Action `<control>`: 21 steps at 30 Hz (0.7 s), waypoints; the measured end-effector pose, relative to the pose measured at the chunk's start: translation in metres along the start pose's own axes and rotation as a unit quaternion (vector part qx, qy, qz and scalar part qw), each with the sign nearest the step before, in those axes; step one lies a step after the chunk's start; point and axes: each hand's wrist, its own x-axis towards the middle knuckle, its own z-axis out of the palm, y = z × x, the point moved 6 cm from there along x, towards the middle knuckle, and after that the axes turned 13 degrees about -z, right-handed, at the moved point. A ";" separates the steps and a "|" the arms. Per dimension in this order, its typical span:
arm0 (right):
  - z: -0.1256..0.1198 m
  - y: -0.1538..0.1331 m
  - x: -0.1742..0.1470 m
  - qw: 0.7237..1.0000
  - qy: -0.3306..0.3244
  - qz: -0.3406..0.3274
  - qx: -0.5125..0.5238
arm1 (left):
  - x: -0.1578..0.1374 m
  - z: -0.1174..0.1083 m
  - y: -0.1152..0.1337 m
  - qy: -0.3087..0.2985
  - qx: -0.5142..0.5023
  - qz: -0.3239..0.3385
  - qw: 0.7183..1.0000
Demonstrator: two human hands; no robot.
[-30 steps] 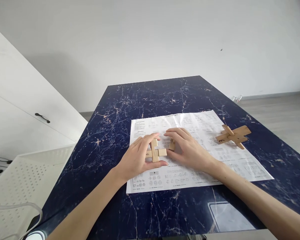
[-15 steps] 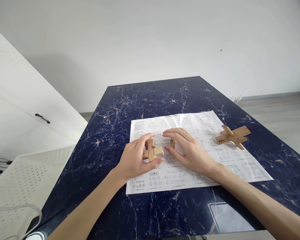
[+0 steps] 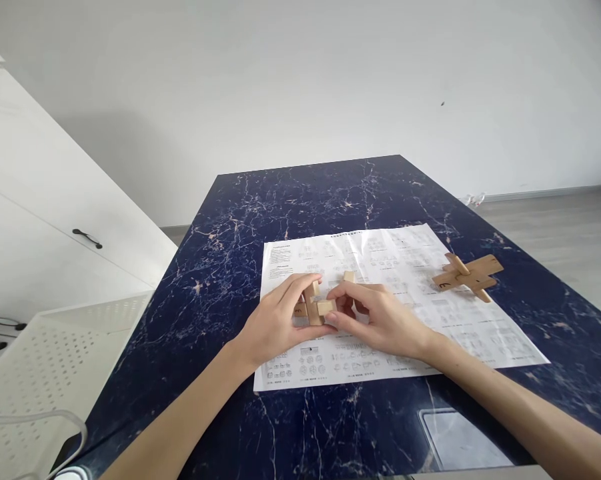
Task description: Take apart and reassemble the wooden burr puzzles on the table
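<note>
Broadly, the dark marbled surface (image 3: 280,200) carries a printed sheet (image 3: 410,320), and over its near left part I hold the small wooden puzzle cluster (image 3: 314,305). My left hand (image 3: 275,323) pinches its upright bar; my right hand (image 3: 380,320) closes on the short block end (image 3: 326,307). It looks light, stiff and smooth-faced, probably loose at the joints, so I grip the flat sides.

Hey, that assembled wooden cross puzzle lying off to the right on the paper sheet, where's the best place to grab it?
Probably from above, pinching the short bar that sticks up at the centre of the wooden cross puzzle. Its flat arms lie low on the instruction sheet, leaving little room underneath for fingers.
</note>
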 end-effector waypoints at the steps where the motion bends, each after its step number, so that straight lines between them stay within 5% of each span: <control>1: 0.000 0.000 0.000 1.000 0.000 0.001 -0.008 | -0.001 0.000 0.000 -0.004 -0.005 -0.001 1.000; 14: 0.002 0.002 -0.002 0.988 -0.024 0.053 0.139 | 0.007 -0.007 0.005 -0.060 -0.142 -0.081 0.985; 21: 0.000 -0.004 -0.002 0.996 -0.020 0.036 0.074 | 0.003 0.002 0.004 -0.094 -0.138 -0.135 0.977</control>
